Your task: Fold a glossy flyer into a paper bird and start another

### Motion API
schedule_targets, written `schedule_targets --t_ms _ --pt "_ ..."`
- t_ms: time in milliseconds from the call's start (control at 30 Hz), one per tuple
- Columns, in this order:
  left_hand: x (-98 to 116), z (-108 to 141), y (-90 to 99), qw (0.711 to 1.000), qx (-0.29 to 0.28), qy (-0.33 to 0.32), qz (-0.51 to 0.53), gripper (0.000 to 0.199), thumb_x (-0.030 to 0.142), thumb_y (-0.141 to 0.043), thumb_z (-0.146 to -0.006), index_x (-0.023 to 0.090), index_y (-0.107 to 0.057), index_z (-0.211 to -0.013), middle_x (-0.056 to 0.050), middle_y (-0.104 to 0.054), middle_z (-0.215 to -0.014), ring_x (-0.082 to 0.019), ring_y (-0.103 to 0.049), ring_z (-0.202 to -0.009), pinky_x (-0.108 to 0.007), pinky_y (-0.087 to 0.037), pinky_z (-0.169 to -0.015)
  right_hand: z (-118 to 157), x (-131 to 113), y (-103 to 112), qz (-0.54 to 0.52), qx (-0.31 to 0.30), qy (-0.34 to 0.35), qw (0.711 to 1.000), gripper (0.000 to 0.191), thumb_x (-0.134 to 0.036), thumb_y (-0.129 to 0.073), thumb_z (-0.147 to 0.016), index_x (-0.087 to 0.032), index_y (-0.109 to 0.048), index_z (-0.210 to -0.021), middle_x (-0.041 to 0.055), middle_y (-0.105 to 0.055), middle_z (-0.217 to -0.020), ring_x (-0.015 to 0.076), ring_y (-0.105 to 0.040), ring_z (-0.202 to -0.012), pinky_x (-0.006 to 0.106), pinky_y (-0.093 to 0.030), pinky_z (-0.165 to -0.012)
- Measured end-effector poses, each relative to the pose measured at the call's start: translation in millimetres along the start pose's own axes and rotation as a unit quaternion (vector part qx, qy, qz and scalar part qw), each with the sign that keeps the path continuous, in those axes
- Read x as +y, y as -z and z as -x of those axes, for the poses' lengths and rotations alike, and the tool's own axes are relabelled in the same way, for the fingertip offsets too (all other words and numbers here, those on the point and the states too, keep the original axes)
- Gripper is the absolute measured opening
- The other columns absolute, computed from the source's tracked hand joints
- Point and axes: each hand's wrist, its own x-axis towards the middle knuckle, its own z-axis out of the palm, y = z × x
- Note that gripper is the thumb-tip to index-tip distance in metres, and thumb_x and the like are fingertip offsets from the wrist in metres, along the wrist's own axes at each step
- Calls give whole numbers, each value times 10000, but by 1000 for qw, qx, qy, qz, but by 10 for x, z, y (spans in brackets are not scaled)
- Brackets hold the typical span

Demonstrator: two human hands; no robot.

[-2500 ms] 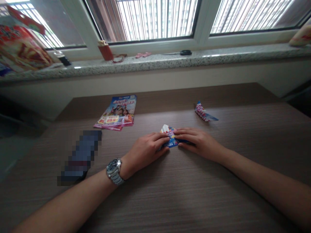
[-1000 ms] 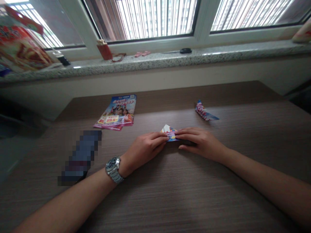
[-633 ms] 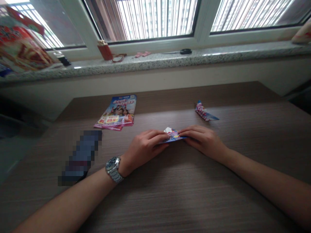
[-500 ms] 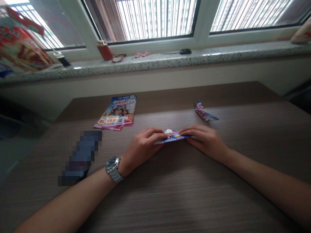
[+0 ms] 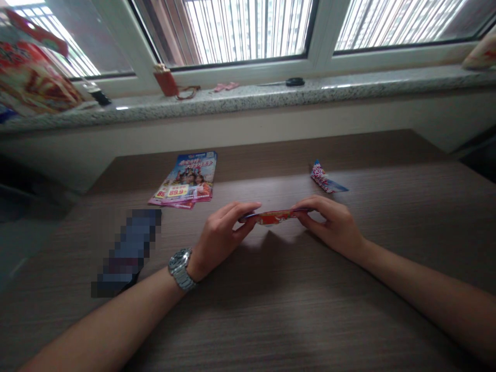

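Note:
A folded paper flyer (image 5: 276,217), red on the side facing me, is stretched between both hands just above the table. My left hand (image 5: 227,227), with a metal watch (image 5: 181,268) at the wrist, pinches its left end between thumb and fingers. At the right end, my right hand (image 5: 331,219) grips it the same way. Beyond the right hand lies a small folded paper piece (image 5: 325,180), blue and pink, with a pointed tip standing up. A stack of printed flyers (image 5: 191,178) rests at the back left.
A blurred-out dark flat object (image 5: 129,250) lies by my left forearm on the wooden table (image 5: 279,320). On the stone windowsill (image 5: 248,101) are a red container (image 5: 166,81), small pink items (image 5: 226,87), a black-handled item (image 5: 295,81) and a large printed bag (image 5: 33,75).
The folded flyer has been lifted off the table and tilted, so its red side now faces me instead of the blue and pink one. Both thumbs have come underneath.

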Motion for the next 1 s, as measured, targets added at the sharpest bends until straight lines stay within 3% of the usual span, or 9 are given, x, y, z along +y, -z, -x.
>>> schedule_targets --t_ms 233,333,567,800,1000 --pt "-61 24 -47 998 -20 61 -16 405 191 -698 -937 213 -568 -1320 -11 -716 -992 -93 -652 -714 -202 -552 -684 9 50 -40 -5 -18 -77 997 122 -281 -641 -952 -209 -694 -1035 25 -734 -848 170 -670 -707 277 -546 -633" --pt "-92 13 -72 996 -44 82 -18 476 189 -701 -930 214 -531 -1374 -26 -707 -1017 -118 -658 -764 -242 -568 -734 4 71 -39 -3 -42 -91 995 174 -265 -639 -943 -200 -683 -1097 26 -734 -854 170 -668 -701 269 -535 -610" --pt "-100 -16 -94 990 -89 41 -101 469 243 -738 -900 217 -586 -1343 -132 -558 -1391 -290 -557 -1247 -490 -494 -1063 -8 101 -59 32 -71 -76 994 203 -272 -646 -956 -192 -688 -1137 40 -730 -888 174 -649 -713 284 -524 -647" --pt "-69 6 -77 980 -157 -34 -121 186 278 -668 -960 253 -722 -1136 -98 -592 -1392 -289 -545 -1271 -501 -480 -1060 -22 145 -88 72 -90 -38 993 258 -244 -664 -951 -207 -681 -1205 85 -707 -1015 238 -647 -925 376 -533 -825" --pt "-84 5 -94 979 -171 -38 -106 194 284 -655 -973 261 -725 -1152 -74 -668 -1285 -254 -615 -1155 -453 -513 -994 -13 180 -111 115 -67 -4 991 308 -243 -690 -927 -228 -675 -1234 117 -666 -1144 288 -608 -1059 469 -511 -928"
